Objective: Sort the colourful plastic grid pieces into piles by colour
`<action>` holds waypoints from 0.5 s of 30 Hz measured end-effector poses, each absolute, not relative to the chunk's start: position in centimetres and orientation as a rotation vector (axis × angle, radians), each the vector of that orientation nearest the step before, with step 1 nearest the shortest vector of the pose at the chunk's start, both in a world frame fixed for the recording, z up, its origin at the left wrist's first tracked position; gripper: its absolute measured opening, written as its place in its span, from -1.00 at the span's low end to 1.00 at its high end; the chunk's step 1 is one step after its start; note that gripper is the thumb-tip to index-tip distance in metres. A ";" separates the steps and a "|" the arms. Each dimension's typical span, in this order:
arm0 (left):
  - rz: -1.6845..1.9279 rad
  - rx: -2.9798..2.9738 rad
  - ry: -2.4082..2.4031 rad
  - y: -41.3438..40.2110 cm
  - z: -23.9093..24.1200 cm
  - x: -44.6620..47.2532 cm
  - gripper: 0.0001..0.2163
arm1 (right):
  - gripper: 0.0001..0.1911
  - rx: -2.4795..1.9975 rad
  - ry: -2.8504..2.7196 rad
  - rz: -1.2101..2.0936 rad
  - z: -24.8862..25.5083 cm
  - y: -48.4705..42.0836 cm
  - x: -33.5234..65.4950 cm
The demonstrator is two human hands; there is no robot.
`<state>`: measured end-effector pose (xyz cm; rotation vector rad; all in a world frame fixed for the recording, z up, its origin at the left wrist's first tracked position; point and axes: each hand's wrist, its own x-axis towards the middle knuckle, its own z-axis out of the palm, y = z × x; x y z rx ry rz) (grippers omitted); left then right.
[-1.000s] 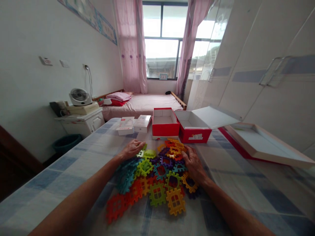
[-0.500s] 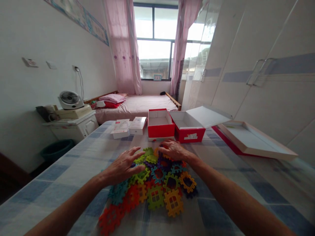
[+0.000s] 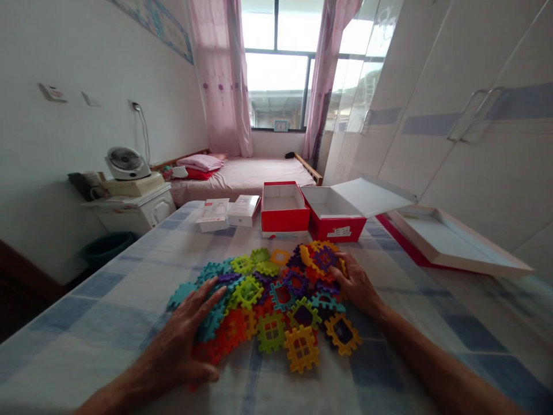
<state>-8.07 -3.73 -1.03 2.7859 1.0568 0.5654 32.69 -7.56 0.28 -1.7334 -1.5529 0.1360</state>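
From the head view, the tabletop, covered in blue-and-white checks, carries a loose heap of notched plastic pieces across its middle, well in from the left edge. The person's left hand lies along the heap's left flank, open, its fingers slightly spread and its thumb held apart; it is nearest the teal pieces and the red-orange pieces, and I can't tell whether it touches them. The right hand is at the heap's far right, its fingers bent against a purple piece that lies over some yellow pieces; whether it grips them or merely presses, I can't tell. At the heap's near side, a green window piece lies just beside a yellow window piece. Toward the far edge stand a red box and, next to it, a lidded box with its flap thrown back. Two small white boxes sit near the far left corner, and a shallow tray lies off toward the right edge. Past the far edge is a pink-covered bed.
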 end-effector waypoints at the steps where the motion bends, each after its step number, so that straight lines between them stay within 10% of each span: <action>1: 0.572 2.775 1.043 -3.8 -1.0 -7.2 0.08 | -0.59 -1.743 -1.534 0.147 0.1 -7.5 32.7; 15: 0.650 2.758 0.774 -1.7 2.8 5.2 -0.20 | -0.65 -1.747 -1.500 0.134 -0.1 -7.5 32.6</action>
